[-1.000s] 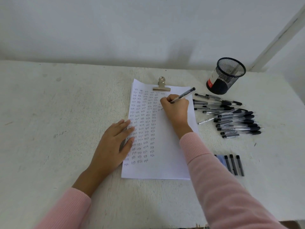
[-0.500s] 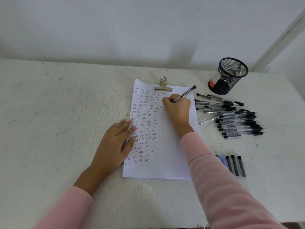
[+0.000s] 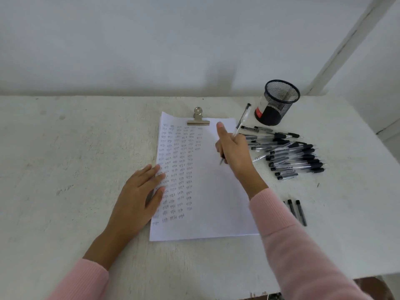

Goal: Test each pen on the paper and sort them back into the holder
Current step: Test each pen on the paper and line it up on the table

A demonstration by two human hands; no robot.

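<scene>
The left hand (image 3: 138,198) lies flat, palm down, fingers (image 3: 154,172) spread and pointing away from the person. The right hand (image 3: 234,151) is raised, index finger extended forward, remaining fingers curled closed. Both forearms wear pink sleeves (image 3: 303,252).

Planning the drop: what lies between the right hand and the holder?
Head view: only the held pen's own barrel and bare table separate right hand from holder.

The right hand (image 3: 234,151) hides the middle of the pen (image 3: 242,121) it grips. The marks on the paper (image 3: 207,191) are too small to read. The right sleeve (image 3: 287,239) covers part of the refills (image 3: 299,212). The holder (image 3: 277,102) mesh hides its contents.
</scene>
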